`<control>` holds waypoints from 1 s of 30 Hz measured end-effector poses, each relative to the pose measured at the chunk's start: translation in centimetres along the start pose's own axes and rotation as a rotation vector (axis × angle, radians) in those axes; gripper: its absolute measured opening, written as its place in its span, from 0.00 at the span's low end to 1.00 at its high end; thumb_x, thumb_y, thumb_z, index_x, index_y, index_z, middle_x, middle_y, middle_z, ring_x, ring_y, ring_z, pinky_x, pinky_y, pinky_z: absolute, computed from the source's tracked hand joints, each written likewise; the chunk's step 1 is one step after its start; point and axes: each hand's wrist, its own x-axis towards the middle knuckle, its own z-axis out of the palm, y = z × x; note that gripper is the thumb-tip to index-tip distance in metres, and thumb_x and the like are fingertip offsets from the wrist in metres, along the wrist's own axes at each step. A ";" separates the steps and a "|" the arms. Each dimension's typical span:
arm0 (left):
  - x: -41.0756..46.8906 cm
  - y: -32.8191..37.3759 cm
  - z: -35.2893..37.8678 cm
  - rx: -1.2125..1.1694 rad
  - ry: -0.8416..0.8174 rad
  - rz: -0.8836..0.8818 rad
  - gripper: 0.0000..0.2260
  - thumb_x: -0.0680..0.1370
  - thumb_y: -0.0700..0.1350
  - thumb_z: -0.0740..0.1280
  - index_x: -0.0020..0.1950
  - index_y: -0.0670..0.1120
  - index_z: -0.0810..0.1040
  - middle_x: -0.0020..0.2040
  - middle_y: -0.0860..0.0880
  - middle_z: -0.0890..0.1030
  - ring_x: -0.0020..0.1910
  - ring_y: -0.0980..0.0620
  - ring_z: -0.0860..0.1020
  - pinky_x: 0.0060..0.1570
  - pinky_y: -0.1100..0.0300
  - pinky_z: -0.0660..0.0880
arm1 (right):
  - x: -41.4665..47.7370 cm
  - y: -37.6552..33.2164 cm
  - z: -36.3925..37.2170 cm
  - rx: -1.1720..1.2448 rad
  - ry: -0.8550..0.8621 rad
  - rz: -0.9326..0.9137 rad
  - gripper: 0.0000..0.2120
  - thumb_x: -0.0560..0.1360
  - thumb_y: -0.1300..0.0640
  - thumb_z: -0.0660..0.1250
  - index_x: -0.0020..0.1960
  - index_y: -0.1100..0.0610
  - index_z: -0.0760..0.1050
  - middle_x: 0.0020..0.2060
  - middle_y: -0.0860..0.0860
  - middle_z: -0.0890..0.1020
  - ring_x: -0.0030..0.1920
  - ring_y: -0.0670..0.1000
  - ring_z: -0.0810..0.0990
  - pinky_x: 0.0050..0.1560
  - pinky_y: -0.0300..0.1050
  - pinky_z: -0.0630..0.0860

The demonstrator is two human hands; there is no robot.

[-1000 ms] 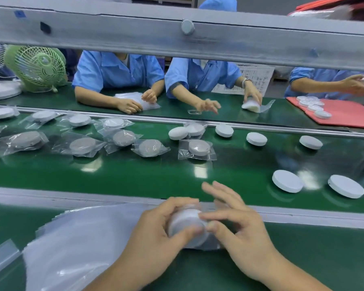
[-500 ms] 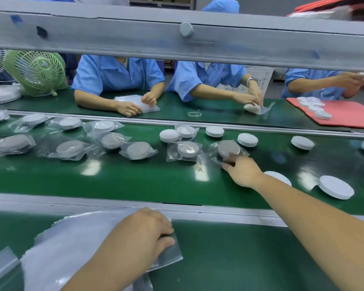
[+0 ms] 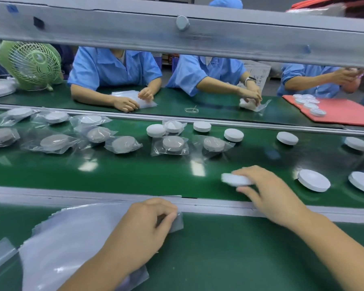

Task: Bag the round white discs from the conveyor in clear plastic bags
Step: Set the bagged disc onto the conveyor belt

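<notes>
White disc (image 3: 234, 179), held roughly level between the curled fingers and thumb of the right hand (image 3: 267, 192), is over the conveyor (image 3: 135, 175) near its front edge. The left hand (image 3: 143, 229) pinches a clear bag (image 3: 177, 222) corner, which lies left of the disc and nearer the person.

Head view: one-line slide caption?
Right hand holds a white disc over the conveyor; left hand pinches a clear bag.

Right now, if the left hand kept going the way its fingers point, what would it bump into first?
Most likely the grey rail at the belt's near edge, just ahead of the left hand, which pinches a bag. Whether the rail stands high enough to stop it is hard to tell.
</notes>
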 end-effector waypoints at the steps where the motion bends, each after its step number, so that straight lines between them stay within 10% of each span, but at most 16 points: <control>1: 0.0 0.2 0.0 -0.044 0.035 -0.024 0.06 0.79 0.45 0.70 0.45 0.55 0.85 0.50 0.70 0.81 0.53 0.67 0.79 0.54 0.73 0.72 | -0.1 -1.8 0.1 0.019 0.004 -0.150 0.21 0.75 0.61 0.75 0.63 0.43 0.78 0.56 0.42 0.82 0.57 0.49 0.80 0.59 0.45 0.74; 6: 0.0 1.3 -0.6 -0.361 0.117 -0.151 0.03 0.77 0.52 0.72 0.48 0.58 0.85 0.50 0.64 0.85 0.52 0.62 0.82 0.50 0.73 0.73 | -1.1 -8.3 2.4 0.319 0.090 -0.312 0.20 0.73 0.64 0.78 0.60 0.46 0.82 0.55 0.43 0.79 0.52 0.46 0.82 0.53 0.35 0.77; 11: -0.4 2.1 -0.7 -0.585 0.027 -0.161 0.27 0.62 0.52 0.83 0.59 0.65 0.80 0.56 0.60 0.84 0.57 0.60 0.82 0.58 0.69 0.74 | -1.0 -9.3 1.3 0.692 0.187 -0.106 0.15 0.66 0.50 0.82 0.51 0.46 0.85 0.46 0.42 0.86 0.45 0.47 0.85 0.49 0.38 0.79; 17: -0.8 4.0 0.8 -0.681 0.181 -0.150 0.19 0.69 0.53 0.78 0.59 0.65 0.80 0.54 0.59 0.85 0.54 0.59 0.83 0.51 0.70 0.77 | -1.6 -10.2 2.8 0.918 0.040 0.091 0.17 0.68 0.44 0.81 0.55 0.37 0.85 0.69 0.39 0.77 0.73 0.40 0.71 0.69 0.40 0.71; 20: -0.5 4.5 1.0 -0.775 0.361 -0.183 0.10 0.72 0.49 0.72 0.52 0.59 0.84 0.49 0.55 0.87 0.50 0.57 0.84 0.47 0.71 0.77 | -1.6 -10.6 3.0 1.034 -0.190 0.158 0.17 0.65 0.48 0.81 0.54 0.44 0.87 0.61 0.44 0.84 0.64 0.42 0.80 0.62 0.39 0.76; 24: 0.2 2.5 -0.5 -0.402 0.421 -0.129 0.03 0.80 0.54 0.67 0.53 0.60 0.77 0.53 0.62 0.80 0.55 0.62 0.78 0.51 0.74 0.71 | 0.7 -9.9 3.5 0.852 -0.032 0.204 0.06 0.68 0.52 0.81 0.42 0.42 0.88 0.42 0.40 0.88 0.47 0.41 0.85 0.50 0.31 0.76; 28: 0.2 -0.8 -3.8 0.262 -0.088 -0.116 0.09 0.72 0.64 0.67 0.49 0.63 0.75 0.48 0.67 0.76 0.53 0.68 0.72 0.52 0.67 0.70 | 7.5 -3.4 3.6 0.410 0.414 0.351 0.10 0.73 0.60 0.77 0.45 0.44 0.87 0.48 0.41 0.88 0.45 0.44 0.84 0.50 0.33 0.74; 30: 0.0 -1.0 -3.8 0.357 -0.277 -0.060 0.15 0.73 0.68 0.66 0.56 0.65 0.78 0.53 0.70 0.75 0.57 0.69 0.69 0.60 0.66 0.69 | 10.9 0.8 3.9 0.066 0.336 0.437 0.10 0.78 0.61 0.70 0.53 0.50 0.86 0.54 0.49 0.87 0.48 0.52 0.84 0.47 0.37 0.73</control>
